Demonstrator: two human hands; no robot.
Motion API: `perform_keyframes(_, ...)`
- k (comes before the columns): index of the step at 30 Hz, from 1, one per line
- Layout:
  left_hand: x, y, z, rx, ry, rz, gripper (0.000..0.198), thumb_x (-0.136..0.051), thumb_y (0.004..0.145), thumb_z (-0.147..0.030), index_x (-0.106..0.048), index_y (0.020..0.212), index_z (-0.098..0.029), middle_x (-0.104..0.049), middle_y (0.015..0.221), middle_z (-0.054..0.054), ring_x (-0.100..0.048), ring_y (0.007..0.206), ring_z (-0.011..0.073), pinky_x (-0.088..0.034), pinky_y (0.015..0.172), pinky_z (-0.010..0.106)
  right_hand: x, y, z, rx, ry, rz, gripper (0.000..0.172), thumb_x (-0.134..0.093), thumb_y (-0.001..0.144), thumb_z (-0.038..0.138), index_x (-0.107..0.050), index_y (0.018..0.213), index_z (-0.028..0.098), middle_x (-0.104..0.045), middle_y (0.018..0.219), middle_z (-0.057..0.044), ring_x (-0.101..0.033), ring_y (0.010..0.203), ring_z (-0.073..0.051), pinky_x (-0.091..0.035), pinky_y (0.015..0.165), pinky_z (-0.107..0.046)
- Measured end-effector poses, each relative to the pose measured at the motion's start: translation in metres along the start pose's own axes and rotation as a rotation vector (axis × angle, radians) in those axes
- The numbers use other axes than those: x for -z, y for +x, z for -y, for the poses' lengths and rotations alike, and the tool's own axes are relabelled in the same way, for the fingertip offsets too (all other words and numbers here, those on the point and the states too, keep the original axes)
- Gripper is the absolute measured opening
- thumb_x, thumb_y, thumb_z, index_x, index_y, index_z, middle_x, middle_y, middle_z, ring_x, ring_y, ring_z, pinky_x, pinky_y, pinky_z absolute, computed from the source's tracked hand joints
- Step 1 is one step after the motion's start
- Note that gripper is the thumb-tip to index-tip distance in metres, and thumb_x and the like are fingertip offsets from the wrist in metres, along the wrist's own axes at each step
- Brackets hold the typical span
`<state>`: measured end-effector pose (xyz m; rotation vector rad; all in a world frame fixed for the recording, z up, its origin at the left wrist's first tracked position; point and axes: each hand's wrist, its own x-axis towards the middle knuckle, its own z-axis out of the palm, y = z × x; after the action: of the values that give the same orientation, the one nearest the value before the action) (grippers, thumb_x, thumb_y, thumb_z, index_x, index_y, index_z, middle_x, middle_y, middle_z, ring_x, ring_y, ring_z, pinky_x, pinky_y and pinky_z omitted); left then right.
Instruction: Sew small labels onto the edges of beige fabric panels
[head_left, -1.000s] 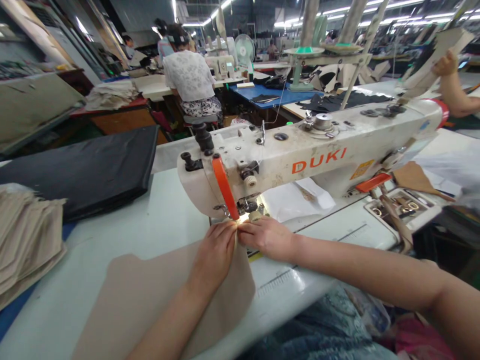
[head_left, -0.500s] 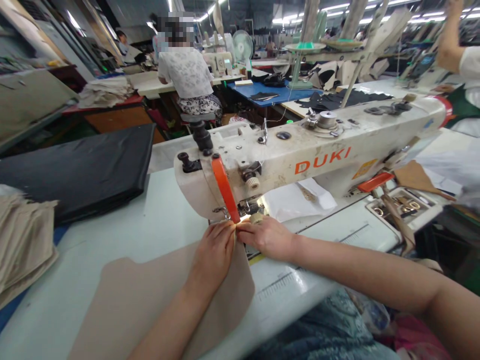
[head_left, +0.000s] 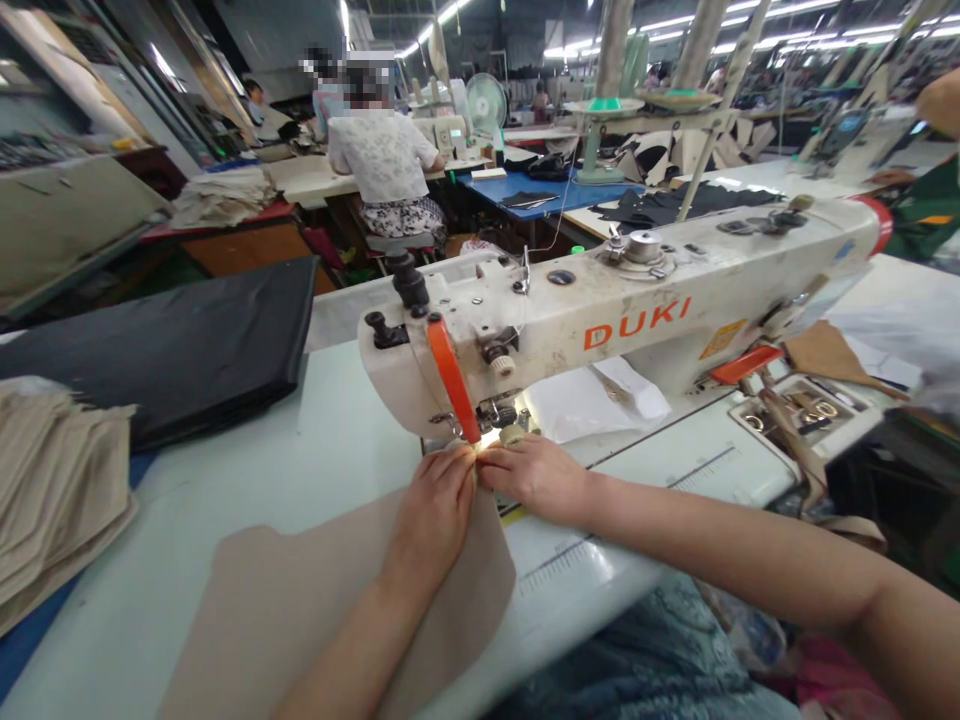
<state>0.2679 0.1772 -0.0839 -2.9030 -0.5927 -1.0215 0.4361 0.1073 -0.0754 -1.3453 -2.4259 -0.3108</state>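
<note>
A white DUKI sewing machine (head_left: 637,310) stands on the pale table (head_left: 322,440). A beige fabric piece (head_left: 300,600) lies flat in front of it, its far edge under the lit needle area. My left hand (head_left: 435,510) rests on the fabric with fingertips pinched at that edge, right below the orange guard (head_left: 452,380). My right hand (head_left: 536,475) comes in from the right, its fingertips meeting the left hand's and pinching the same edge of fabric.
A stack of beige pieces (head_left: 52,490) sits at the left edge, with folded black fabric (head_left: 172,350) behind it. A tray of small tools (head_left: 806,415) is at the right. A person in a white top (head_left: 382,160) sits with their back to me.
Both hands stay pinched on the fabric edge at the needle. Only the camera view shifts slightly, and a co-worker's arm at the far right has moved.
</note>
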Motion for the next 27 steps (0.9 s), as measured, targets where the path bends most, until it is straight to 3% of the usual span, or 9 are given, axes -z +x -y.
perform_keyframes(6, 0.0004, 0.0011, 0.0001, 0.009, -0.014, 0.009, 0.024, -0.038, 0.095, -0.018, -0.06, 0.097, -0.01, -0.066, 0.095, 0.01, -0.059, 0.089, 0.0216, -0.055, 0.08, 0.037, 0.0, 0.0002, -0.0009, -0.012, -0.007, 0.036, 0.016, -0.048, 0.095, 0.022, -0.063, 0.092, 0.015, -0.066, 0.107, -0.007, -0.056, 0.083, -0.017, -0.041, 0.075, -0.03)
perform_keyframes(20, 0.0002, 0.0011, -0.0015, 0.016, -0.024, 0.009, 0.022, -0.038, 0.095, -0.017, -0.058, 0.099, -0.011, -0.065, 0.096, 0.01, -0.059, 0.089, 0.0212, -0.054, 0.081, 0.036, -0.0022, -0.0013, -0.0003, -0.013, -0.026, -0.023, 0.016, -0.047, 0.095, 0.021, -0.062, 0.089, 0.016, -0.066, 0.105, -0.007, -0.055, 0.077, -0.017, -0.039, 0.07, -0.03)
perform_keyframes(27, -0.0001, 0.0032, 0.0022, -0.003, -0.014, -0.012, 0.022, -0.038, 0.095, -0.017, -0.06, 0.096, -0.011, -0.065, 0.094, 0.01, -0.058, 0.088, 0.0207, -0.053, 0.081, 0.034, -0.0025, 0.0012, -0.0006, -0.042, -0.003, 0.038, 0.018, -0.045, 0.095, 0.021, -0.061, 0.091, 0.015, -0.066, 0.098, -0.006, -0.058, 0.081, -0.019, -0.041, 0.072, -0.032)
